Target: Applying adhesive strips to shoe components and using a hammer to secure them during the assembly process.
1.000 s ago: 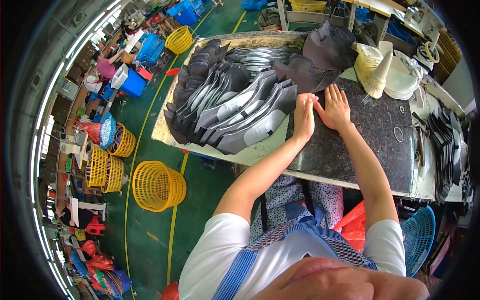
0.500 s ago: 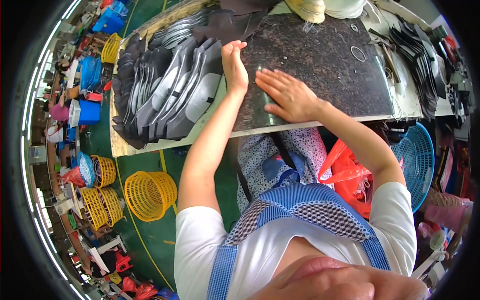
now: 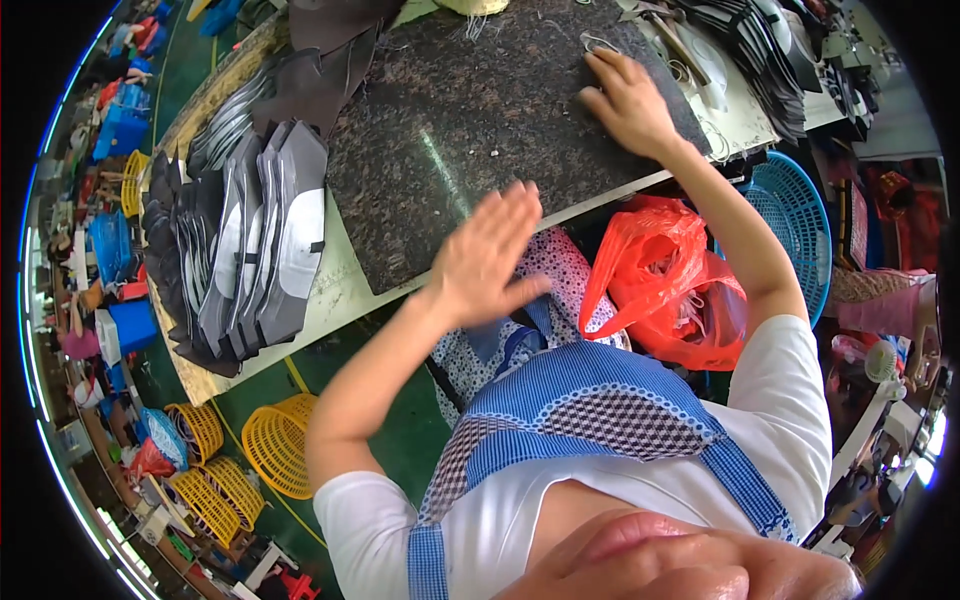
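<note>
My left hand [image 3: 490,255] is held at the near edge of a dark speckled slab [image 3: 470,120]. Its fingers are stretched out, its thumb is apart, and it holds nothing. Toward the slab's far right reaches my right hand [image 3: 632,105], fingers extended and thumb spread, with nothing visible in it. Just beyond its fingertips lies a thin pale loop [image 3: 598,41]. Left of the slab, overlapping grey and black cut pieces [image 3: 297,235] with shiny pale patches lie in a row. Flat dark brown pieces [image 3: 335,75] lie at the slab's far left corner.
More black pieces [image 3: 760,45] are stacked at the far right, near a wooden-handled tool [image 3: 682,48]. A red plastic bag [image 3: 655,285] sits below the table edge beside my lap, with a blue basket [image 3: 800,235] behind it. A yellow basket [image 3: 280,445] stands on the floor at left.
My right hand has moved from the slab's near edge to its far right. My left hand has left the grey pieces and come nearer to me. The view has turned.
</note>
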Tool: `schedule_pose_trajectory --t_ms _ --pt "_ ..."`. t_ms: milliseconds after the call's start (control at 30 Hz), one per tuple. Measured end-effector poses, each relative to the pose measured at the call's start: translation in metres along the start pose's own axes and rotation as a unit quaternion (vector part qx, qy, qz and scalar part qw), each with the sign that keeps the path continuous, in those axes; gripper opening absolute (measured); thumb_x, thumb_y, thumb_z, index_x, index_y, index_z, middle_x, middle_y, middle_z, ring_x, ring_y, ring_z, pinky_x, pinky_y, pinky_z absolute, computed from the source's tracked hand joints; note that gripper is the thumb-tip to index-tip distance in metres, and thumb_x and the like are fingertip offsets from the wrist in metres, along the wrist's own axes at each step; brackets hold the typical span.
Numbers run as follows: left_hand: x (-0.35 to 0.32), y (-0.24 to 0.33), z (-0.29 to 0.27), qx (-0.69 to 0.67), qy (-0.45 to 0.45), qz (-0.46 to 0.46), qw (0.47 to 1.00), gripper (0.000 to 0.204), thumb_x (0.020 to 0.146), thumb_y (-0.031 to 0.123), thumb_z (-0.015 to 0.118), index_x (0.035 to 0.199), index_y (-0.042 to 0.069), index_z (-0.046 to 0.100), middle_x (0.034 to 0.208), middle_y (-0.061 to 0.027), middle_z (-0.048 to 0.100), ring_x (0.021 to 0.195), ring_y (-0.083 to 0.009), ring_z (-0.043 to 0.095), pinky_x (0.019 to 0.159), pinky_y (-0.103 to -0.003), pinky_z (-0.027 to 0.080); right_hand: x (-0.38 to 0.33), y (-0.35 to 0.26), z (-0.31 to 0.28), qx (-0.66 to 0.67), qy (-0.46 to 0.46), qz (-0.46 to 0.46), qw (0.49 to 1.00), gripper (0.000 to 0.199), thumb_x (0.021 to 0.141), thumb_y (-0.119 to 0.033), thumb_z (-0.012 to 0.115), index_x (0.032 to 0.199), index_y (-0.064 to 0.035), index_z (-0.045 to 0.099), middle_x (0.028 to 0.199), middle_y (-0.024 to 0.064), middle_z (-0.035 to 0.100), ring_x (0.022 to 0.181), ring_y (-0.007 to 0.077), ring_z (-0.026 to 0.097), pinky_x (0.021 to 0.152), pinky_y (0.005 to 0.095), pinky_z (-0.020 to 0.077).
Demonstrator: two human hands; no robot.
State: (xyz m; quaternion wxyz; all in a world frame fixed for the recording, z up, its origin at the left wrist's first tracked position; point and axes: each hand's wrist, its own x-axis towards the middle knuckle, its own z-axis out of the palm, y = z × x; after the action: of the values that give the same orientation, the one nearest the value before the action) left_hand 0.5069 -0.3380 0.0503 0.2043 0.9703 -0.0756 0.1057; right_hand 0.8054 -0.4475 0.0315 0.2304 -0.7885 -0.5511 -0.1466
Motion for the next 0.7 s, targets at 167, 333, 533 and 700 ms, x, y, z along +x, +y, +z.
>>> schedule_pose_trajectory --t_ms 167,333,533,700 --pt "-0.025 0.008 -0.028 -0.228 0.056 -0.003 0.972 0.042 0.096 0.032 0.052 0.122 0.000 0.060 0.126 -0.0172 0.059 0.122 -0.0328 0.053 0.104 -0.043 0.040 -0.045 -0.127 -0.014 -0.026 -0.250 -0.146 0.957 0.081 0.095 -0.056 0.036 0.148 0.0029 0.019 0.155 0.0205 0.018 0.146 0.0291 0.011 0.120 0.0398 0.0077" --pt "-0.002 -0.080 -0.038 0.057 0.213 -0.187 0.957 0.048 0.097 0.034 0.051 0.132 0.002 0.050 0.137 -0.0204 0.049 0.132 -0.0361 0.041 0.109 -0.046 0.031 -0.061 -0.114 -0.037 0.171 -0.262 -0.196 0.929 0.072 0.096 -0.050 0.042 0.146 -0.0008 0.029 0.154 0.0174 0.024 0.144 0.0285 0.021 0.119 0.0429 0.0140" --pt "-0.004 -0.012 -0.005 0.042 0.000 -0.013 0.999 0.072 0.091 0.048 0.054 0.142 -0.001 0.038 0.148 -0.0196 0.036 0.140 -0.0327 0.031 0.116 -0.046 0.020 -0.011 -0.049 -0.014 -0.053 -0.109 -0.046 0.992 0.071 0.093 -0.049 0.049 0.144 -0.0019 0.034 0.151 0.0179 0.032 0.142 0.0318 0.026 0.117 0.0428 0.0173" --pt "-0.059 0.004 -0.036 -0.382 0.065 -0.114 0.915 0.032 0.095 0.030 0.057 0.083 0.001 0.065 0.089 -0.0100 0.069 0.072 -0.0158 0.066 0.063 -0.031 0.052 -0.056 -0.164 -0.025 0.197 -0.310 -0.232 0.901 0.079 0.090 -0.055 0.048 0.144 0.0005 0.033 0.151 0.0218 0.028 0.144 0.0328 0.021 0.119 0.0463 0.0103"
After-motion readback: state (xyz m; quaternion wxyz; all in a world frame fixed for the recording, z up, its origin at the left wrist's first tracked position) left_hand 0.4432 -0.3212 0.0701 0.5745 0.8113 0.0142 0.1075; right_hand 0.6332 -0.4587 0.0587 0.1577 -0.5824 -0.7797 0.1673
